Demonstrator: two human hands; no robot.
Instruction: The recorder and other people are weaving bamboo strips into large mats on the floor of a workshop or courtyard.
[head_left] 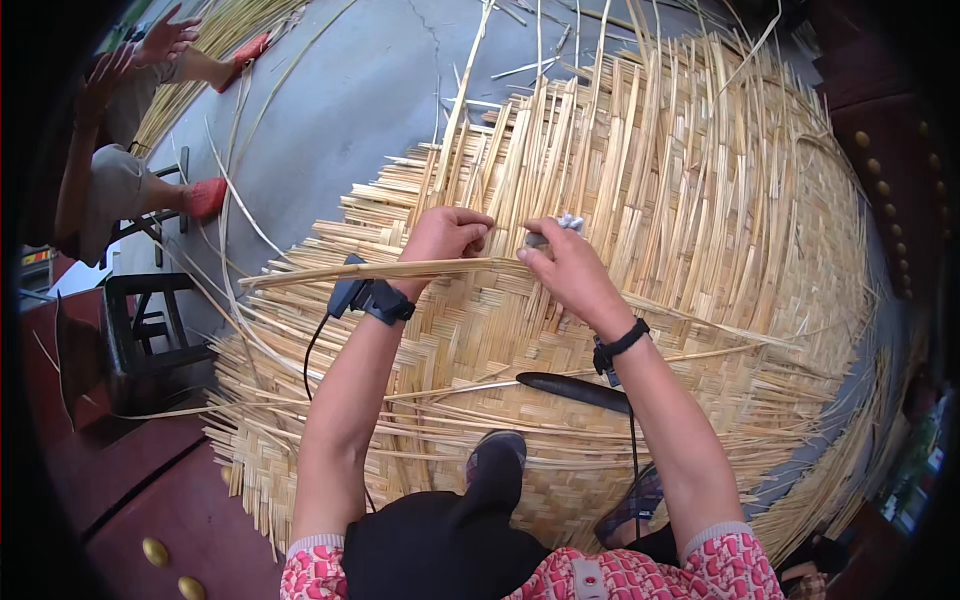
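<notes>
A large mat of flat, straw-coloured reed strips (pixel 640 230) is spread below me, partly woven, with loose ends along its far and left edges. My left hand (pixel 446 238) is closed over it, thumb and fingertips pinched together; what they grip is too small to make out. Just to its right, my right hand (pixel 568 265) is curled, with a scrap of grey cloth (pixel 571 222) showing at its fingers. A bundle of reed strips (pixel 385 268) crosses in front of my left wrist, its right end by my right thumb. A dark, slim, tapered tool (pixel 573 391) lies on the mat nearer me.
At the upper left sits another person with raised hands (pixel 165 40) and red shoes (pixel 206 198). A dark stool (pixel 150 325) stands at left. Loose long reeds (pixel 205 70) lie on the grey floor (pixel 370 80). My shoes (pixel 497 450) rest on the mat's near part.
</notes>
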